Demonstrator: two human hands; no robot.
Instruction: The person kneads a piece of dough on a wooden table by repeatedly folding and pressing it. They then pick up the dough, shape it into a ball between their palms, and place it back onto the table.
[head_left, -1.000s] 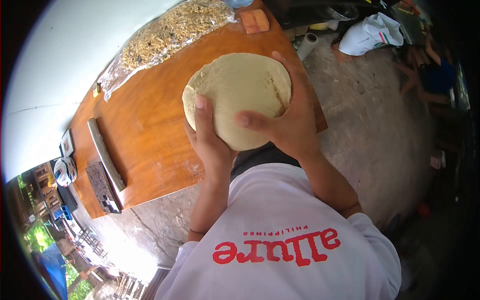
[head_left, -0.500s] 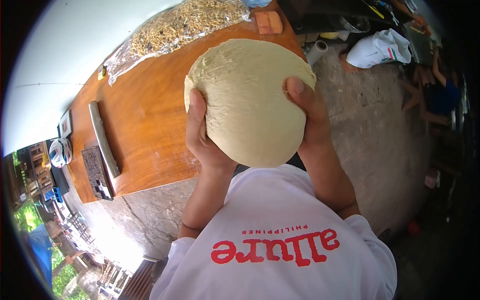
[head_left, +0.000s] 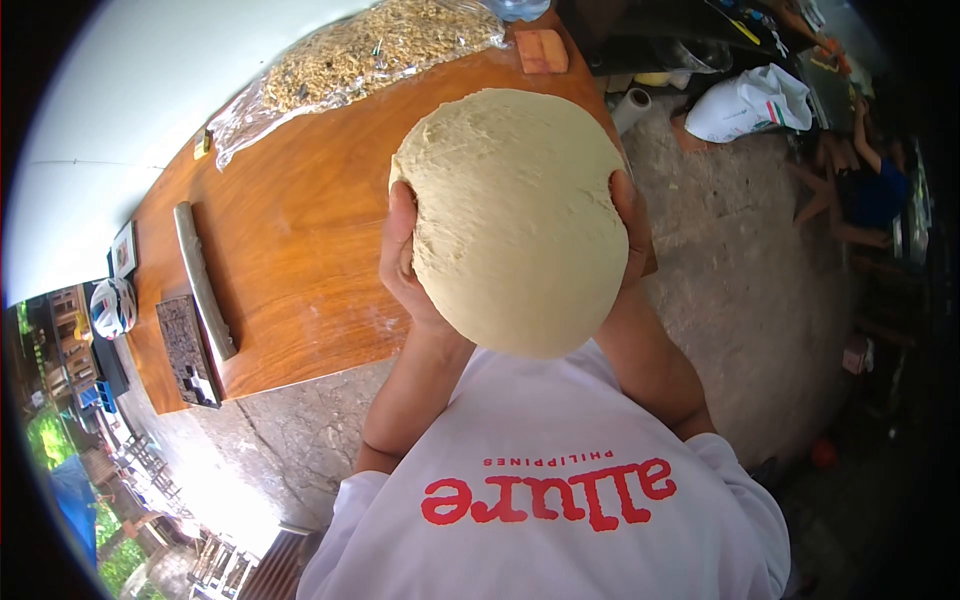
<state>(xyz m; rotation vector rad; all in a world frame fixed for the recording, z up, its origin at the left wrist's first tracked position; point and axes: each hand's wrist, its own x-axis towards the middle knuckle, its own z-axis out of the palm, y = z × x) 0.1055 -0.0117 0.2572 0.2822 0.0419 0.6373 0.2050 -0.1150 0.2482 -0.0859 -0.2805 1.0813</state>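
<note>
A large, pale ball of dough [head_left: 515, 225] is held up in front of my chest, between both hands. Its surface is smooth over the lower half and rough or torn near the upper left edge. My left hand [head_left: 408, 260] grips its left side, with the thumb pressed on the dough and the fingers hidden behind. On the right side my right hand [head_left: 632, 225] clasps it, mostly seen by the thumb and the edge of the palm. The dough hangs over the near right part of the wooden table [head_left: 300, 260].
A wooden rolling stick [head_left: 203, 280] and a dark carved panel [head_left: 186, 348] lie at the table's left end. A clear plastic bag of brownish bits [head_left: 385, 50] and an orange block [head_left: 541, 51] are at its far edge. A white sack [head_left: 750, 105] sits right; a person [head_left: 880, 190] is beyond.
The dough has come slightly nearer to my body and turned a little. My right thumb has shifted from the front of the dough to its right edge.
</note>
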